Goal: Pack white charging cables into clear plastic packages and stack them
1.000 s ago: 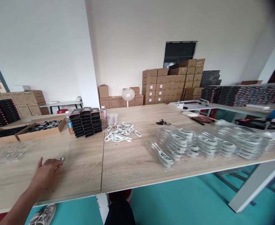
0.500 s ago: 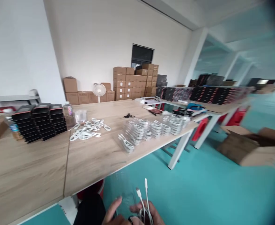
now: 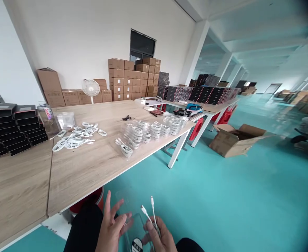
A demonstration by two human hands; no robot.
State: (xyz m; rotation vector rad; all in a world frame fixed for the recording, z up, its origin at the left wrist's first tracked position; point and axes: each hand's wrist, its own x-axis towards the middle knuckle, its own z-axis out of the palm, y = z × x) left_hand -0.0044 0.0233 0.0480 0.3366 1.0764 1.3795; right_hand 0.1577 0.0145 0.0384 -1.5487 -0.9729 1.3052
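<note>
Above my lap, my right hand (image 3: 161,235) is closed around a white charging cable (image 3: 154,213), whose two connector ends point up. A clear plastic package (image 3: 133,224) lies between my hands, with a round black-and-white label (image 3: 137,245) low on it. My left hand (image 3: 111,224) is open beside the package, fingers spread and pointing up; its fingertips overlap the clear plastic, and I cannot tell whether they touch it. The lower part of the package and the coil of the cable are partly hidden by my right hand.
On the wooden table (image 3: 91,168) are a pile of loose white cables (image 3: 75,138), rows of cables in clear packages (image 3: 135,134), stacked black boxes (image 3: 28,122) and a bottle (image 3: 47,115). An open carton (image 3: 235,140) stands on the floor at right. Cartons (image 3: 133,78) line the wall.
My left hand has come up and its fingers have spread. My right hand still holds the cable. The view has swung to the right.
</note>
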